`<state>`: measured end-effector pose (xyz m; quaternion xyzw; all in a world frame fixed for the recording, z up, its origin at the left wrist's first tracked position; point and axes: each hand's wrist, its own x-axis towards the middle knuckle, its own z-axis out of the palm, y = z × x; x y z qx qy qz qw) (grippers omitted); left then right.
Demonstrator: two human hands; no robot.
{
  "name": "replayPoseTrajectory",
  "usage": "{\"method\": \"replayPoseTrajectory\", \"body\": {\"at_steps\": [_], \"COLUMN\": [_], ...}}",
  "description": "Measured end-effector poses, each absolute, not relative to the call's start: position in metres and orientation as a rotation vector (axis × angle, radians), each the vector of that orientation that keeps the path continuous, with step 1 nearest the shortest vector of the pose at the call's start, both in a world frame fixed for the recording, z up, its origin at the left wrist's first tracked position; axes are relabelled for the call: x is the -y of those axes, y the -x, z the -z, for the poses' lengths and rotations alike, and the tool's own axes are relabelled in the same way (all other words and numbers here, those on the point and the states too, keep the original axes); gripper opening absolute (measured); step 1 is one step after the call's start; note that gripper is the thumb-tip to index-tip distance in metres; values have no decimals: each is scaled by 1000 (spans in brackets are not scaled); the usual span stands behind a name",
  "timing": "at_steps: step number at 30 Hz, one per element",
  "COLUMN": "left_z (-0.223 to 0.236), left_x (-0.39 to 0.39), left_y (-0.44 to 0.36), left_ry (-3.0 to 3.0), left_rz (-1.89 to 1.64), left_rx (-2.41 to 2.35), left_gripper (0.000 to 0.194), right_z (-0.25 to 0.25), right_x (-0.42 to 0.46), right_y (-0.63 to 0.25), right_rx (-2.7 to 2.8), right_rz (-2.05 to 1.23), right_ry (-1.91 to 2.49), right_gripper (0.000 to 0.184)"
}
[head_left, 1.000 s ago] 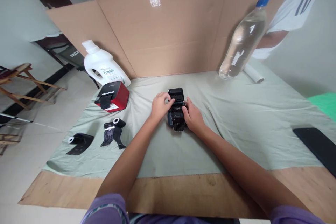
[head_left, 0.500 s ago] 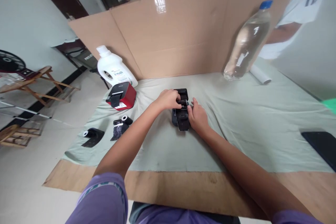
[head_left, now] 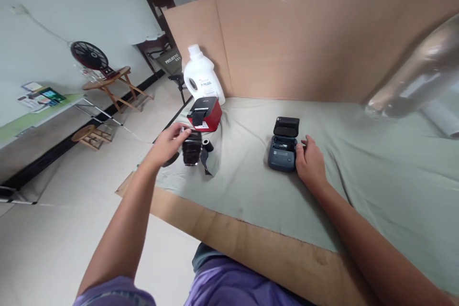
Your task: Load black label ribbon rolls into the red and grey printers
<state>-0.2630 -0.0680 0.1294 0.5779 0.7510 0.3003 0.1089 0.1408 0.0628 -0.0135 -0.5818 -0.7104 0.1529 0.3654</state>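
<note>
My left hand [head_left: 168, 142] is pinched on a roll of glossy black label paper [head_left: 192, 148], its strip hanging down over the table's left side. Close by on the cloth lies another black roll [head_left: 207, 148] with a white core and a loose tail; a further dark strip is partly hidden behind my left hand. A small dark blue label printer [head_left: 282, 155] stands with its lid [head_left: 286, 126] raised and its roll bay showing. My right hand [head_left: 311, 162] rests against the printer's right side, thumb at its edge, fingers loosely apart and gripping nothing.
Behind my left hand are a red and black printer [head_left: 211, 117] and a white detergent bottle [head_left: 203, 74]. A cardboard panel [head_left: 287, 57] walls the back. A large clear bottle [head_left: 412, 81] stands at the right. The table's wooden edge [head_left: 229, 229] runs near me.
My left hand has left the printer bay and moved left with the black roll. My right hand stays at the printer. The view has turned left.
</note>
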Motion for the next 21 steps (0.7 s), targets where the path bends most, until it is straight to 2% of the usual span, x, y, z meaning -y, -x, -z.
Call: {"method": "replayPoseTrajectory", "body": {"at_steps": [4, 9, 21], "left_z": [-125, -101, -85], "left_x": [80, 70, 59], "left_y": [313, 320, 311], "left_ry": [-1443, -1361, -1396], "left_rz": [-532, -237, -134], "left_rx": [-2660, -2784, -2780], "left_gripper": [49, 50, 46], "right_z": [13, 14, 11], "right_x": [-64, -64, -64], "right_y": [-141, -142, -142], "right_rx": [1828, 1834, 1875], "right_rz": [-399, -381, -382], "right_ry": [1499, 1478, 1510], "right_gripper": [64, 61, 61]}}
